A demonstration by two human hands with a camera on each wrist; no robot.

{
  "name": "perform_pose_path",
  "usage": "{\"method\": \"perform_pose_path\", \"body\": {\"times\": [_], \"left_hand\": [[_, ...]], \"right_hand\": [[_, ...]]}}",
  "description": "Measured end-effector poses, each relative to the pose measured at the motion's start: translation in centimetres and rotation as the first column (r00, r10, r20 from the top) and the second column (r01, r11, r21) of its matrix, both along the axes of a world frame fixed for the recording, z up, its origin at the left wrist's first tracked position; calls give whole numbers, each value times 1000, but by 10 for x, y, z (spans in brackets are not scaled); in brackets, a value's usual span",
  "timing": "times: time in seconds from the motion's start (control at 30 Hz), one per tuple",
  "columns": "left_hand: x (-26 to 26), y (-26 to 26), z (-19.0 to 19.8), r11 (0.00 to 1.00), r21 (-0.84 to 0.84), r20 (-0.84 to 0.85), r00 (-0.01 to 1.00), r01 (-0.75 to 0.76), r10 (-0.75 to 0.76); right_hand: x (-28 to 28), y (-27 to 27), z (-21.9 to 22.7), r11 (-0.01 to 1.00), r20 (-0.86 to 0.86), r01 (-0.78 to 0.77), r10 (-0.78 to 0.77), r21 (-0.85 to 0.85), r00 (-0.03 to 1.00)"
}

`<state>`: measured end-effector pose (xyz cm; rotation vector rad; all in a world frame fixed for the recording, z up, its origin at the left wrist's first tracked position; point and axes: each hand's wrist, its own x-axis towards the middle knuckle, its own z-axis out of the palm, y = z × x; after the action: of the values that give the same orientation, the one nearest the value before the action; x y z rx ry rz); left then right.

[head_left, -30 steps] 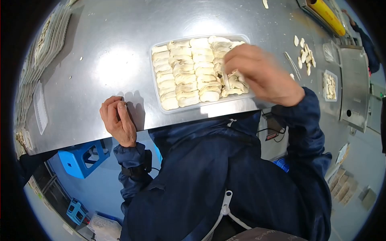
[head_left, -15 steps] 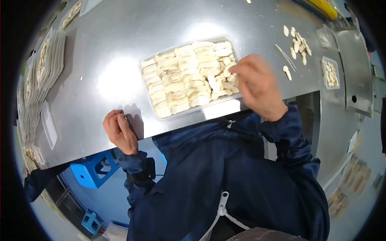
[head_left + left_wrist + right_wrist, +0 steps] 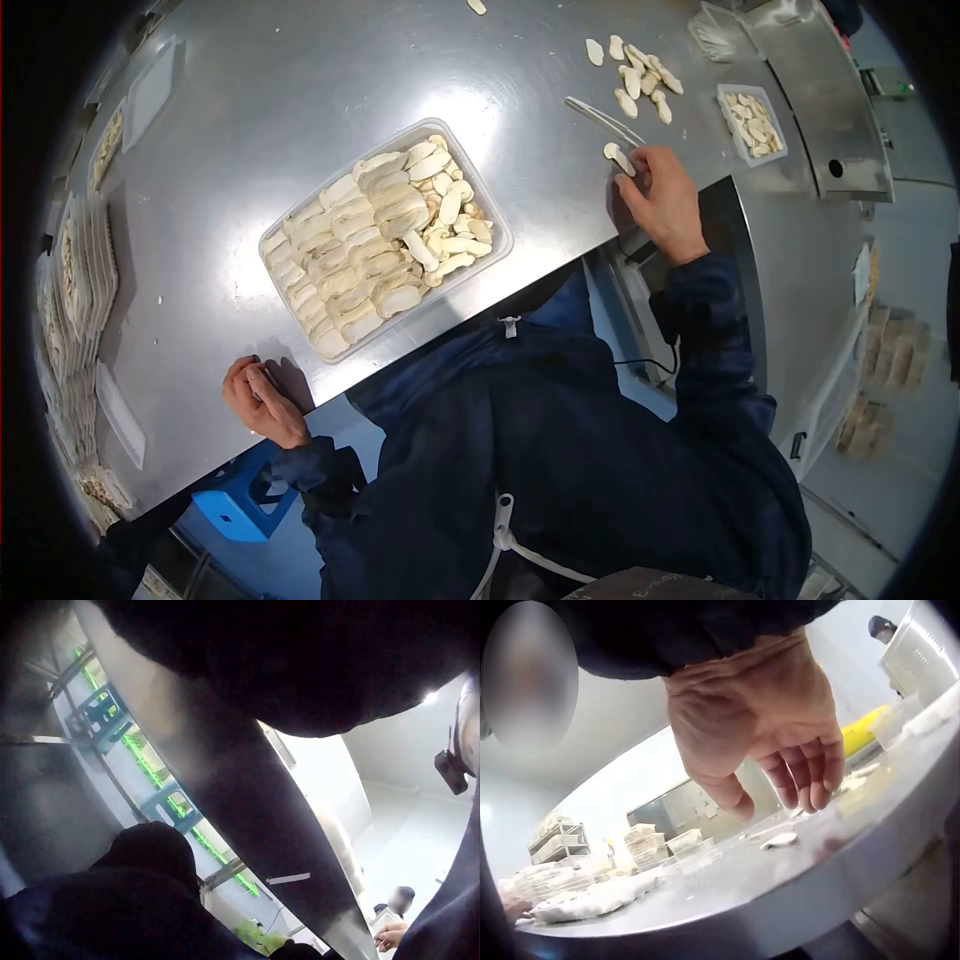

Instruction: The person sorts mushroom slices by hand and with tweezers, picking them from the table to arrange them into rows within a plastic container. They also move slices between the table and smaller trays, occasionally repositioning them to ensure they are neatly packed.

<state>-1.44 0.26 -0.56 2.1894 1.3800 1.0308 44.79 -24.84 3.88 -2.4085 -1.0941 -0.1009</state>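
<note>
My right hand hovers near the table's front edge, fingers bent loosely and thumb apart. Just beyond its fingertips lies a single mushroom slice, beside thin pale tweezers. In the right wrist view a gap shows between the fingers and the slice. A clear plastic tray stands to the left, with overlapping rows of long mushroom slices and smaller slices loose at its right end. My left hand rests loosely curled at the table edge, holding nothing. The left wrist view does not show it.
Several loose slices lie at the far right, near a small tub of slices and another clear container. Stacked trays line the left side. A blue stool stands under the table edge.
My right hand has left the tray's right end and moved right, to the lone slice by the tweezers. The left hand has stayed at the edge. The head view has turned.
</note>
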Motion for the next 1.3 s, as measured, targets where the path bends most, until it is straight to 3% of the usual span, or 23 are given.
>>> {"method": "perform_pose_path", "body": {"times": [0.1, 0.17, 0.23, 0.37, 0.5, 0.6, 0.67, 0.77, 0.87, 1.3], "left_hand": [[3, -3, 1, 997, -71, 55, 998, -21, 25], [5, -3, 6, 1000, -14, -19, 1000, 14, -14], [7, -4, 8, 999, -32, 12, 1000, 13, -13], [8, -5, 6, 1000, 3, 0, 1000, 0, 0], [8, -5, 6, 1000, -16, 9, 1000, -19, 19], [13, -8, 11, 1000, 7, 12, 1000, -14, 14], [11, -8, 13, 1000, 21, -19, 1000, -5, 6], [11, -6, 12, 1000, 26, -13, 1000, 6, -5], [13, -7, 11, 1000, 11, 32, 999, -4, 4], [14, -8, 14, 999, 36, -8, 1000, -4, 4]], "right_hand": [[4, -1, -18, 998, -45, 66, -66, 2, 997], [7, -2, -23, 995, -118, 82, -76, 53, 990], [7, 0, -16, 993, -203, 101, -88, 56, 975], [8, 4, -8, 999, -100, 48, -49, -13, 994], [7, 4, -9, 999, -102, 37, -36, 12, 994], [-6, 16, 3, 991, -37, -69, 74, 117, 997], [-33, 42, 23, 958, -47, -235, 246, 166, 968], [-77, 87, 38, 822, 49, -534, 536, 199, 843], [-104, 116, 33, 727, 59, -662, 664, 182, 745], [-117, 127, 24, 727, 4, -681, 684, 93, 730]]}}
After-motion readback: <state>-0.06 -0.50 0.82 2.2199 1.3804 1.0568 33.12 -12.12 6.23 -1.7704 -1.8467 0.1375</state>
